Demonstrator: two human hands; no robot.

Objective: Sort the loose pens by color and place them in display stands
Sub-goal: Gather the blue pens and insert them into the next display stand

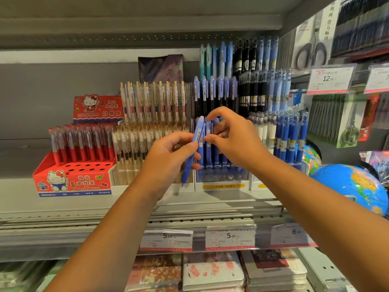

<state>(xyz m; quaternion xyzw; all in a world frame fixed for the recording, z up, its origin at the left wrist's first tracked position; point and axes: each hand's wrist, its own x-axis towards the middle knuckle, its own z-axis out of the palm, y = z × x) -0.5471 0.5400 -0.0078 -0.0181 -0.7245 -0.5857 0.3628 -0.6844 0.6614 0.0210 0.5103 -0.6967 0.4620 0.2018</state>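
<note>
My left hand (168, 157) grips a periwinkle-blue pen (192, 152), held tilted with its tip down, in front of the shelf. My right hand (231, 138) is just to its right, fingers curled around the tops of the same-coloured pens standing in the front row of the blue pen stand (221, 178). Whether those fingers pinch one pen I cannot tell. To the left stand a clear stand of gold-clipped pens (147, 131) and a red Hello Kitty stand (71, 178) with red pens and several vacant holes.
A stand of darker blue pens (288, 140) is at the right, with black and light blue pens (259, 76) on tiers behind. Two globes (353, 186) sit at the far right. Price tags (230, 237) line the shelf edge; notebooks (212, 270) lie below.
</note>
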